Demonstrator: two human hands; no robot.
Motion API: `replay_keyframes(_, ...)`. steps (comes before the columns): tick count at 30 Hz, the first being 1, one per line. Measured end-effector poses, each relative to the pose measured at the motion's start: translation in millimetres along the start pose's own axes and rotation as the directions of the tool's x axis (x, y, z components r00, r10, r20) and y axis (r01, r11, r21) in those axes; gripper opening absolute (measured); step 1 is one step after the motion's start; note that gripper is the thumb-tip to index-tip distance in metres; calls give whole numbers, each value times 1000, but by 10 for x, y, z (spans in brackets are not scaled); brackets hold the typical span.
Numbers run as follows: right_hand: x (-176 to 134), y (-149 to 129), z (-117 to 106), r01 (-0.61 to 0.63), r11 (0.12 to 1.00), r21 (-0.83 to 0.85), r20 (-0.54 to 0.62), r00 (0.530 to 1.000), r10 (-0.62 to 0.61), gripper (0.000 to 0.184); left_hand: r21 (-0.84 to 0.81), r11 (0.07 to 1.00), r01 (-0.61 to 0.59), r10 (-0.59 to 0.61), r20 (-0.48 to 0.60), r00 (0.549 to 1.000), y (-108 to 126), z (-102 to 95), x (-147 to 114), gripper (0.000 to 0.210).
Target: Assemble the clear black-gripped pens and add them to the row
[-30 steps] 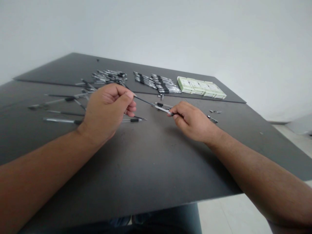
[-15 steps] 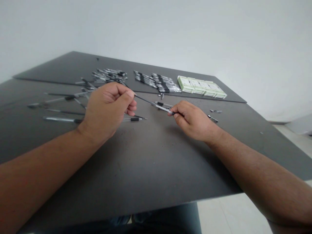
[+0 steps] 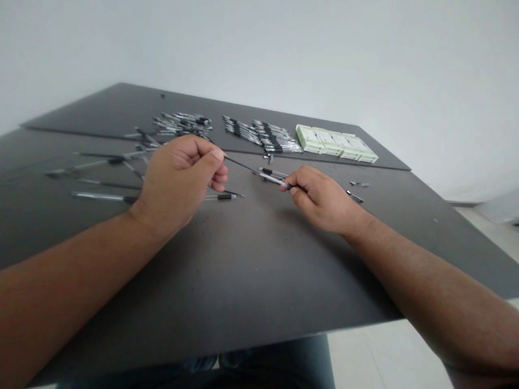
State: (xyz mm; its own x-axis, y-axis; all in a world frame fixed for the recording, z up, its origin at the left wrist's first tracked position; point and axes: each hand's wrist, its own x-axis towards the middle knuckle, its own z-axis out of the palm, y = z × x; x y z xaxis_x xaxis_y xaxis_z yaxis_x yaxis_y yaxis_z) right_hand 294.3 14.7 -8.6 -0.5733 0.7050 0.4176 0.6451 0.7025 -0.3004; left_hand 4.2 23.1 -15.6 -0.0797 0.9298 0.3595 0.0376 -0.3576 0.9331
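Between the thumb and forefinger of my left hand (image 3: pixel 182 181) is one end of a thin dark pen refill (image 3: pixel 240 164). It slants down to the right, and its other end meets a clear pen barrel (image 3: pixel 272 178). My right hand (image 3: pixel 324 200) is closed round the barrel's dark grip, which the fingers partly hide. How deep the refill sits in the barrel I cannot tell. Just behind the barrel, other pen parts (image 3: pixel 271 172) lie on the table. Below my left fingers rests a clear pen barrel with a black grip (image 3: pixel 224 198).
Loose pens and refills (image 3: pixel 103 197) are scattered at the left of the dark table (image 3: pixel 243 281). Farther back are a heap of pens (image 3: pixel 182 123), two rows of pens (image 3: pixel 278 138) and several pale green boxes (image 3: pixel 336 143). Small clear pieces (image 3: pixel 360 184) lie right of my right hand.
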Motion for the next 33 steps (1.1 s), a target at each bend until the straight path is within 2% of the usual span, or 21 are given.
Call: replay_keyframes(33, 5, -3, -9, -22, 1000, -3, 14, 1000, 22, 23, 35, 999, -11, 11, 1, 1000, -15, -8, -8, 11)
